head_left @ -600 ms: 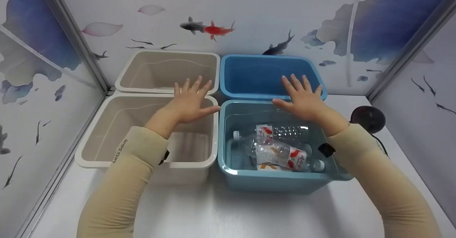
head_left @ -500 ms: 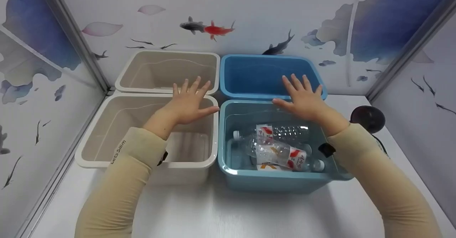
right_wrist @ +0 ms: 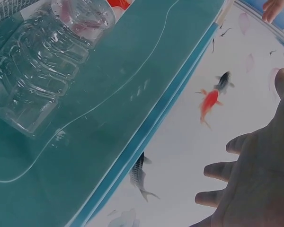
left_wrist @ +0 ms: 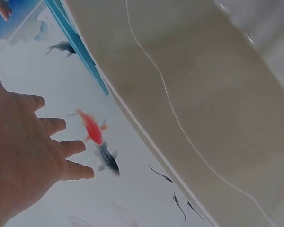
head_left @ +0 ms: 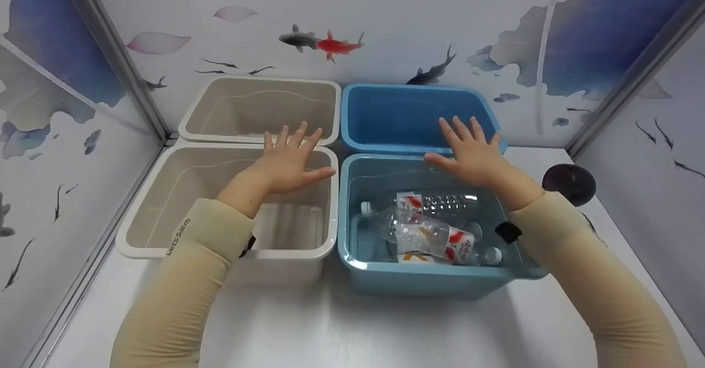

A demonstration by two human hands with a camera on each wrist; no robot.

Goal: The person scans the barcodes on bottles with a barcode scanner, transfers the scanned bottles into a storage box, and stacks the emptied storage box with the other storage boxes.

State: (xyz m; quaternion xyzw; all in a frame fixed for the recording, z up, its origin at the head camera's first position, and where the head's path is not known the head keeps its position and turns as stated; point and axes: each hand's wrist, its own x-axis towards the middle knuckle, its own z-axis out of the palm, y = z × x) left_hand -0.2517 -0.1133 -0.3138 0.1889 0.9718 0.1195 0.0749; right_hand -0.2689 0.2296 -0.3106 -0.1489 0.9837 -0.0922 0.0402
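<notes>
- The left hand (head_left: 283, 164) is held palm down, its fingers and thumb spread wide, above the far right part of the front beige bin (head_left: 176, 191); by the head view, its fingertips are laid across the near rim of the rear beige bin (head_left: 264, 103).
- The right hand (head_left: 476, 156) is likewise spread wide, palm down, with the far side of the teal bin (head_left: 424, 285) below it and its fingertips pointed over the blue bin (head_left: 385, 114). Whether a rim is touched by either hand cannot be told.
- Inside the teal bin, clear plastic bottles are seen lying on their sides. A ribbed bottle (head_left: 449, 205) is set farther back, its white cap turned left; a second bottle (head_left: 429, 236) is slanted in front of it, its white cap turned toward the near right corner. Red and white labels are borne by both, and an orange-marked label (head_left: 416, 258) is partly hidden beneath.
- The four bins are arranged in two rows on a white table (head_left: 352, 329), beige on the left, blue and teal on the right.
- A dark rounded object (head_left: 569, 185) is placed right of the bins.
- Both arms are covered by beige sleeves (head_left: 176, 296).
- Red and dark fish (head_left: 336, 44) are printed on the back wall (head_left: 385, 4).
</notes>
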